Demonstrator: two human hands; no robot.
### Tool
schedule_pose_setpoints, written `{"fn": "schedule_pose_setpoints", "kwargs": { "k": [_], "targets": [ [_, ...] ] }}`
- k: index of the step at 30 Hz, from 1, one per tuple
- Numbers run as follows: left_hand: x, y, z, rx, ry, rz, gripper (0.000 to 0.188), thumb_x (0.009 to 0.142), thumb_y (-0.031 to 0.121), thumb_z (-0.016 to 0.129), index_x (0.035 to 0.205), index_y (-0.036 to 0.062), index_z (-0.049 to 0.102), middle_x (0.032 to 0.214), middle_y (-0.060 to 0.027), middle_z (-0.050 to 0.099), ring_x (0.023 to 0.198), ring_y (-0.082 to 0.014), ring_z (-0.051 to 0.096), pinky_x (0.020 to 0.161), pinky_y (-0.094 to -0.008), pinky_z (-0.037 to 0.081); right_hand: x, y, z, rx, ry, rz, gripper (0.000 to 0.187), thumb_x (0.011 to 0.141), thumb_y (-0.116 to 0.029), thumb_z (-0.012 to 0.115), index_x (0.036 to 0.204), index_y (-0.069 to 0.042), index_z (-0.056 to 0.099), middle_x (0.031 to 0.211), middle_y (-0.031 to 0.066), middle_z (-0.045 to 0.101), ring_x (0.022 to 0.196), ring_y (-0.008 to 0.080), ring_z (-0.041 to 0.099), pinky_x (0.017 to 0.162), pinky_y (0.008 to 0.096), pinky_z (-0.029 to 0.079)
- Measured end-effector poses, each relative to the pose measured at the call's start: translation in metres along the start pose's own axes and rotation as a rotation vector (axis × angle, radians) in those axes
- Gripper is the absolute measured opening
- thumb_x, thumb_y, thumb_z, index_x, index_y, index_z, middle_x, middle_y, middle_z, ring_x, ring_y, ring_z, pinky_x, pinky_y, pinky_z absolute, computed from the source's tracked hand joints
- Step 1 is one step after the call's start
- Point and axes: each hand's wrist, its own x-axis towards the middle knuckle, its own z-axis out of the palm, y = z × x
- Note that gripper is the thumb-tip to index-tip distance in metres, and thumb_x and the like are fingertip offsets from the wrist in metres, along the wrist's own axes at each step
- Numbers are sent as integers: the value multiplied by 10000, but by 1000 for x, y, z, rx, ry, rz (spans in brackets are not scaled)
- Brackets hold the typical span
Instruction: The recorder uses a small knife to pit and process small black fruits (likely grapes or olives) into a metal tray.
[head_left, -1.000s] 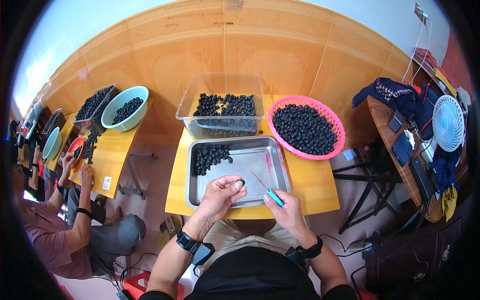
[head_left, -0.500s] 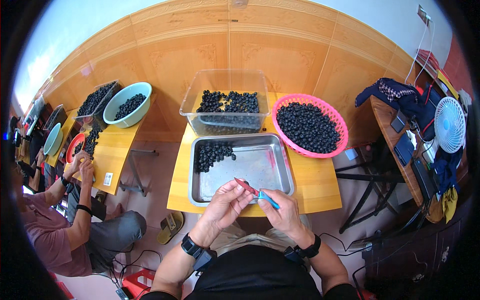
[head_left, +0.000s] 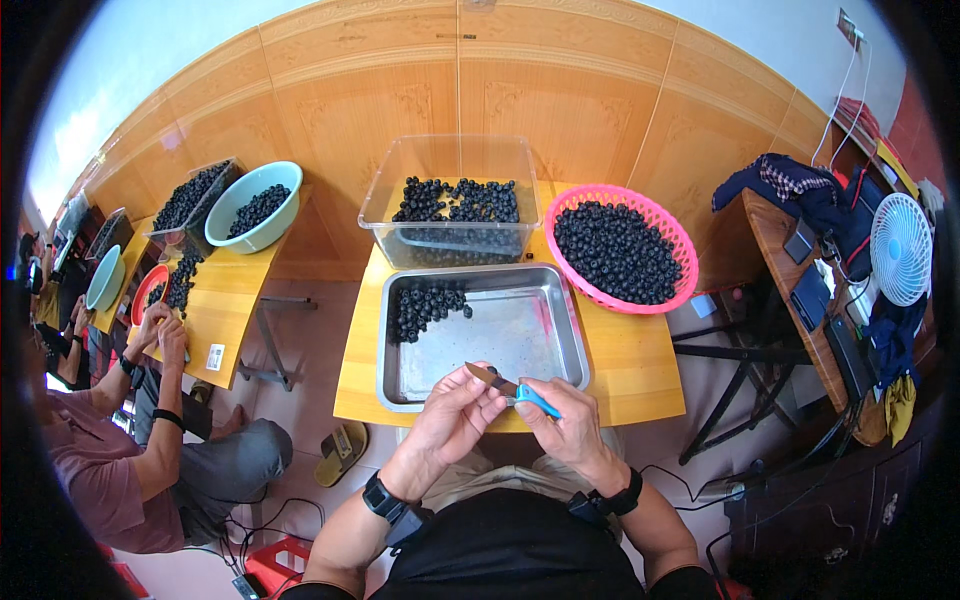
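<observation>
My right hand is closed round the blue handle of a small knife. Its blade, brownish in this light, points left across the fingertips of my left hand. Those fingers pinch a small dark blueberry, mostly hidden by the blade and fingers. Both hands are over the near edge of a shallow metal tray. In the tray's far left corner lies a cluster of blueberries.
Behind the tray stands a clear plastic bin with more berries. A pink basket full of berries sits to the right on the yellow table. At left, a co-worker handles something beside a mint bowl.
The knife blade has turned slightly and looks brown instead of red. Both hands stay almost in the same place, still holding the knife and the blueberry.
</observation>
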Motion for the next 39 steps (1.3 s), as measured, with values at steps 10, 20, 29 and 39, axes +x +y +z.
{"fn": "schedule_pose_setpoints", "kwargs": {
  "k": [10, 20, 29, 39],
  "targets": [
    [-11, -2, 10, 56, 29, 52, 177, 979, 84, 691, 1145, 24, 675, 1072, -131, 706, 921, -196, 698, 851, -328, 632, -4, 13, 2, -19, 85, -56, 293, 977, -230, 724, 1130, 20, 729, 815, 136, 685, 688, 233, 678, 623, 341, 519],
    [-17, 0, 22, 112, 4, 40, 142, 994, 119, 696, 1112, 40, 686, 1013, -66, 687, 876, -131, 653, 850, -318, 616, 0, -6, -10, 194, 15, 172, 356, 985, -279, 730, 1154, 35, 723, 807, 108, 668, 692, 154, 616, 630, 312, 479],
    [-19, -7, 19, 170, 1, -14, 150, 1001, 62, 665, 1145, 21, 676, 994, -72, 717, 901, -167, 720, 847, -320, 639, 14, -15, 1, 236, -84, -60, 386, 872, -99, 812, 1237, -20, 715, 817, 97, 659, 704, 198, 637, 637, 312, 497],
    [-2, 1, 14, 662, 174, 126, 132, 984, 117, 729, 1071, 20, 710, 964, -61, 750, 773, -88, 670, 702, -232, 565, 44, 5, -33, -169, 212, -32, 309, 800, 5, 790, 1099, -15, 714, 847, 132, 664, 749, 265, 675, 678, 362, 524]
  ]
}}
